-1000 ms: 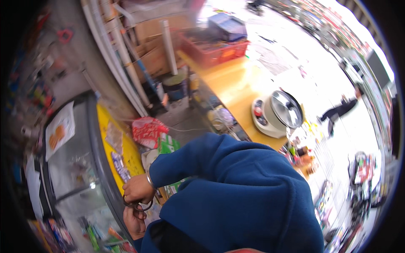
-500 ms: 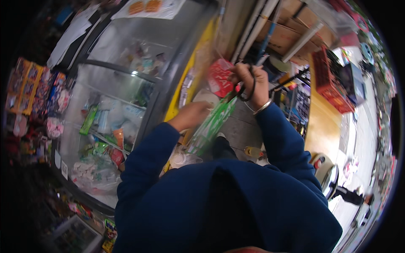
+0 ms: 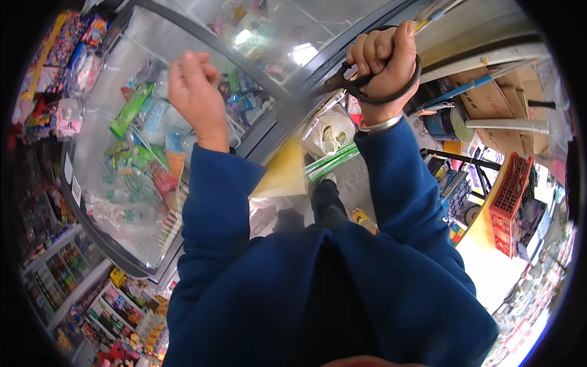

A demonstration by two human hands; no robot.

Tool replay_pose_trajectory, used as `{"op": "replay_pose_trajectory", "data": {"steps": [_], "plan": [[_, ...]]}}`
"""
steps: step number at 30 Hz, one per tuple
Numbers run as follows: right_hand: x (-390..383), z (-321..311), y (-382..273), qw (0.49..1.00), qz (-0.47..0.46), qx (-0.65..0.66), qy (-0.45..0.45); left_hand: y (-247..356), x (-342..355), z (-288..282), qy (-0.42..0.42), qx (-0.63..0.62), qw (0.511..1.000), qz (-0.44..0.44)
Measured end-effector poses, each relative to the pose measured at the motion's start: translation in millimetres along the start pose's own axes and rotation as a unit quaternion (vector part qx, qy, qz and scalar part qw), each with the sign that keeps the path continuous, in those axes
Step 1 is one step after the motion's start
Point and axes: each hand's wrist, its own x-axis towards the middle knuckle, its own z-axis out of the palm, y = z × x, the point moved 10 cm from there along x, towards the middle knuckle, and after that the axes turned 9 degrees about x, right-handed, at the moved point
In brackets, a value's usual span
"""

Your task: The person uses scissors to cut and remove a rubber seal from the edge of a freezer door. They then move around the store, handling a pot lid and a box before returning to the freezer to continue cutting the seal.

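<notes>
The large glass-topped freezer with a dark grey frame [image 3: 278, 116] spreads under the person's bare left hand [image 3: 197, 95], whose fingers are bent close together; nothing shows in them, and whether the tips meet cannot be told. The bare right hand [image 3: 385, 58] is curled round the handles of the black scissors with large looped handles [image 3: 353, 87], near the frame's edge. Handling them well calls for a firm hold, blades clear of the glass and the left hand. The freezer's upper end is cut off; the left hand's inside is hidden; the blades blur, their tips indistinct.
</notes>
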Motion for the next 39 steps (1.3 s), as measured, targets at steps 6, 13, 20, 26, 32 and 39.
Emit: {"op": "replay_pose_trajectory", "data": {"steps": [6, 13, 20, 26, 32, 39], "plan": [[10.6, -4.9, 23.7, 1.0, -0.006, 0.011, -0.002, -19.2, 0.6, 21.0, -0.067, -0.043, 0.996, -0.024], [12.2, -12.5, 35.5, 0.999, 0.015, -0.034, 0.016, -19.4, 0.5, 20.7, -0.071, -0.026, 0.997, -0.015], [8.8, 5.4, 26.9, 0.997, -0.011, -0.065, -0.03, -20.6, 0.2, 22.8, -0.077, -0.039, 0.996, -0.015], [7.2, -7.0, 13.6, 0.996, -0.085, -0.017, 0.013, -22.3, -0.6, 22.6, -0.075, -0.022, 0.997, -0.021], [11.5, -10.2, 29.3, 0.997, -0.012, -0.082, 0.006, -24.8, -0.3, 26.0, -0.088, -0.051, 0.995, -0.026], [9.8, 2.3, 34.2, 0.994, 0.005, -0.107, -0.029, -23.9, -0.2, 26.7, -0.089, -0.053, 0.995, -0.017]]}}
